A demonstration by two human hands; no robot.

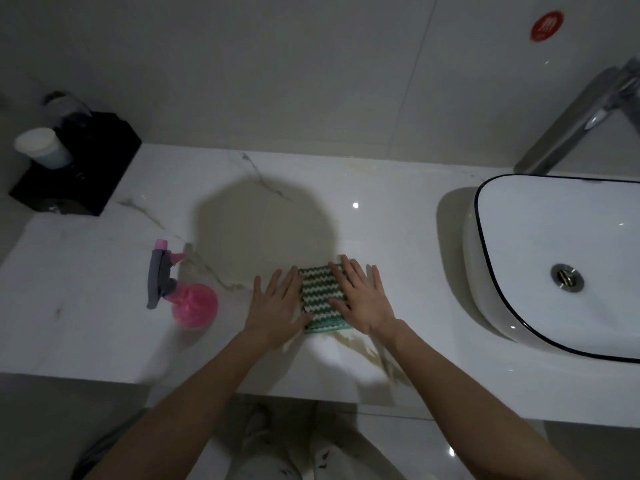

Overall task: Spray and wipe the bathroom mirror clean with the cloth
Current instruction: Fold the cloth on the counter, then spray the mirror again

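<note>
A folded cloth (318, 296) with green and white zigzag stripes lies flat on the white marble counter (104, 306). My left hand (277, 310) rests on its left edge with straight, spread fingers. My right hand (363, 299) lies flat on its right side, fingers straight. A pink spray bottle (188, 299) with a grey trigger head stands on the counter to the left of my hands, untouched. The mirror is out of view.
A white basin (554, 258) with a dark rim sits at the right, a chrome tap (581, 123) behind it. At the back left stand a black box (79, 168) and a white cup (41, 147). The tiled wall rises behind the counter.
</note>
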